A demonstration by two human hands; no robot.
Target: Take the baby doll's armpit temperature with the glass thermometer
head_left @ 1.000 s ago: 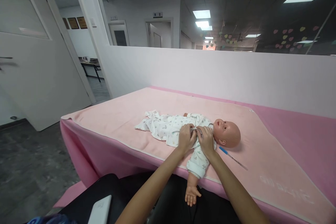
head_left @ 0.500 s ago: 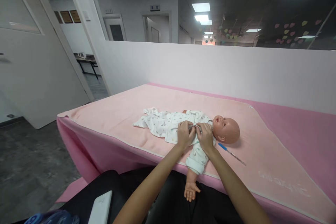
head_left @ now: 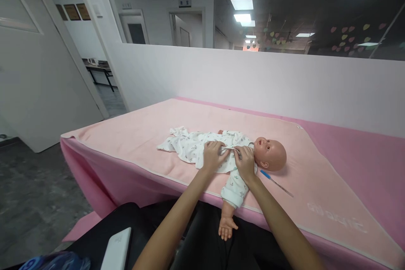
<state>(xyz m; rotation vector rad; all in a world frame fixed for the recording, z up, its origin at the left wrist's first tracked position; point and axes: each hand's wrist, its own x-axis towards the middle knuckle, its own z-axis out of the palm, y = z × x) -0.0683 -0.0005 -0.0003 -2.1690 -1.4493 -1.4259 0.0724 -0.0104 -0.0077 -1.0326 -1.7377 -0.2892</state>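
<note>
A baby doll (head_left: 271,155) lies on its back with its head to the right, dressed in a white patterned baby garment (head_left: 190,147). One bare doll hand (head_left: 226,227) hangs over the near edge of the table. Over the doll's chest, my left hand (head_left: 212,155) and my right hand (head_left: 244,161) each pinch a thin white tie string (head_left: 228,148) that runs between them. My fingers rest close to the garment's front. To the right of my right hand is a thin stick with a blue end (head_left: 276,182), perhaps a thermometer or pen.
A peach towel (head_left: 133,135) covers the table over a pink cloth (head_left: 373,152) that hangs down at the left. A white wall with a window (head_left: 177,67) stands behind. On my lap lies a white flat device (head_left: 116,248). There is a door (head_left: 38,71) at the left.
My hands have moved apart, the left one drawing away from the doll's head, and more of the white string shows between them. The view has shifted slightly.
</note>
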